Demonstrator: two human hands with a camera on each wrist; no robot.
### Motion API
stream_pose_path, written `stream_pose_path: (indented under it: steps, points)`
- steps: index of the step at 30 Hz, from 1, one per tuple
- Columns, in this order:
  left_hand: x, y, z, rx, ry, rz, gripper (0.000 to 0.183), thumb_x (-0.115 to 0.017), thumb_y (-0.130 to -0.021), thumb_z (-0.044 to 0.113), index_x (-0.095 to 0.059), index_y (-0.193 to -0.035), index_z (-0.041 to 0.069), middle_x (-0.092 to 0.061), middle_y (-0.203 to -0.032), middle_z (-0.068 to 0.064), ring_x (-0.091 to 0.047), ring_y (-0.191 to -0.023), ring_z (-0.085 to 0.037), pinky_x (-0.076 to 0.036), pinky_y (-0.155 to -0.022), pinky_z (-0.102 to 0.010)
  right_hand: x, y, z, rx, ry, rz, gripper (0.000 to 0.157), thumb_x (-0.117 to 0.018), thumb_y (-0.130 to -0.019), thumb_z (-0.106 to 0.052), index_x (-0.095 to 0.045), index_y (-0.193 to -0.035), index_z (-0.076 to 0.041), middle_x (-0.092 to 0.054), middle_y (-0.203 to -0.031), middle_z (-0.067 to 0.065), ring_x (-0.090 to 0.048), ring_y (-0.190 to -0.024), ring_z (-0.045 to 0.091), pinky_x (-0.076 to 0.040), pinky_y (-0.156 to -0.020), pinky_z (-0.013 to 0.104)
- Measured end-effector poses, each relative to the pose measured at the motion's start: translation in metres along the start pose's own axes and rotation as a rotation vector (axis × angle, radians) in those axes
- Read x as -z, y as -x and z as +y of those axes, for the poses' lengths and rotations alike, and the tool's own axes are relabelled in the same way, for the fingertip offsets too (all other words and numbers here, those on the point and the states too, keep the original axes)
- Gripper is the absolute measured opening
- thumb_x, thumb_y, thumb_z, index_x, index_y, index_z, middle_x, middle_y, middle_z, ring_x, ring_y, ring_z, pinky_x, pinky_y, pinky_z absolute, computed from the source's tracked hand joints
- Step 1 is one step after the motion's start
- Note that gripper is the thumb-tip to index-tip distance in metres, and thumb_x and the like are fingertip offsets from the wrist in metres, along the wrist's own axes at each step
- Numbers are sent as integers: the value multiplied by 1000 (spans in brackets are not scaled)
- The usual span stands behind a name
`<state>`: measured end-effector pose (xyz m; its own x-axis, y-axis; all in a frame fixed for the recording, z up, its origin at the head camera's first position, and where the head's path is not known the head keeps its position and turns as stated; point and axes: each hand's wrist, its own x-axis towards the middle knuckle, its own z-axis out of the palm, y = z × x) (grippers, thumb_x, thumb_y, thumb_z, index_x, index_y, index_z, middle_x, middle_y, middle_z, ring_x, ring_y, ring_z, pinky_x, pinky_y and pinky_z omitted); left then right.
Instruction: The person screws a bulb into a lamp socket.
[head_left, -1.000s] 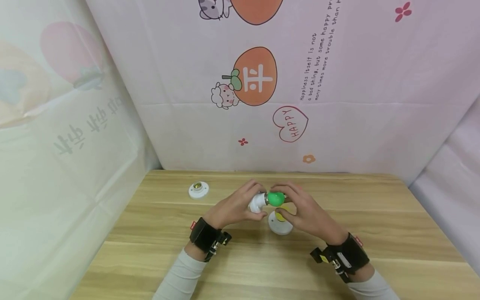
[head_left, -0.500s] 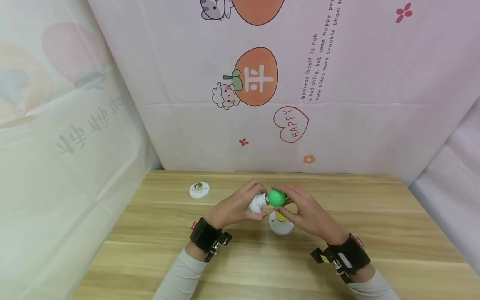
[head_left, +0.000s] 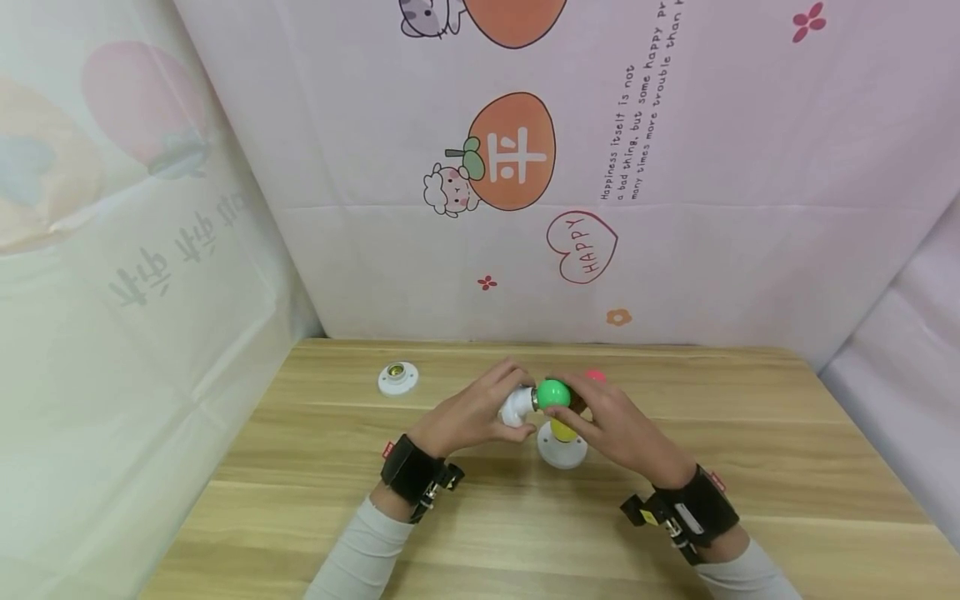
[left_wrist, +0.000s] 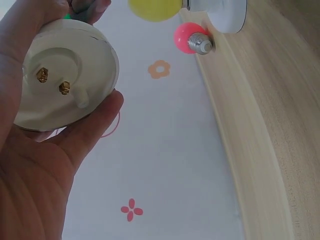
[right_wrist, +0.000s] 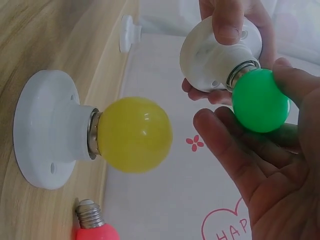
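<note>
Above the table, my left hand (head_left: pixel 472 408) grips a white lamp holder (head_left: pixel 516 407) by its round base, tilted so that its socket faces right. The underside with two brass screws shows in the left wrist view. A green light bulb (right_wrist: pixel 260 102) sits in that socket, some of its metal base still visible. My right hand (head_left: pixel 626 427) has thumb and fingers round the green bulb. Just below stands a second lamp holder (right_wrist: pixel 40 130) on the table, with a yellow bulb (right_wrist: pixel 135 135) in it.
A pink bulb (left_wrist: pixel 185 37) with a bare screw base lies on the table behind the yellow one. At the back left is another white lamp holder (head_left: pixel 397 380) with no bulb. Printed white cloth (head_left: pixel 375 275) hangs behind the wooden table (head_left: pixel 480 533).
My right fingers and thumb have shifted round the green bulb, and more of the pink bulb now shows behind the hand. The left hand and its lamp holder stay in place.
</note>
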<state>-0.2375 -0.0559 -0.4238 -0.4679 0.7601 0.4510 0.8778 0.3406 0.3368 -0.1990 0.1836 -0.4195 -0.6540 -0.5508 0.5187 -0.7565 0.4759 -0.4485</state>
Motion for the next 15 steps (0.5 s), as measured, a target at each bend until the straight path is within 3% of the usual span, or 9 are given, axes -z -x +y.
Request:
stream_pose_path:
  steps: [10,15]
  points:
    - [0,0,1,-5,-10,-3,46,-71,-83,35,-51,-119,13,-45,-115,6,-44,-101,-4,-45,-82,-12,-3,1,1,-56,23,2,29,-61,-95,-28,-57,-119,-13,-57,-88,-9,-55,-73,4,-52,-61,20]
    - [1,1,1,-6,-11,-1,46,-71,-83,34,-52,-119,12,-46,-115,5,-45,-101,-5,-45,-82,-12,-3,2,1,-96,15,-6,38,-60,-95,-32,-52,-127,-13,-57,-98,-7,-57,-79,6,-54,-64,23]
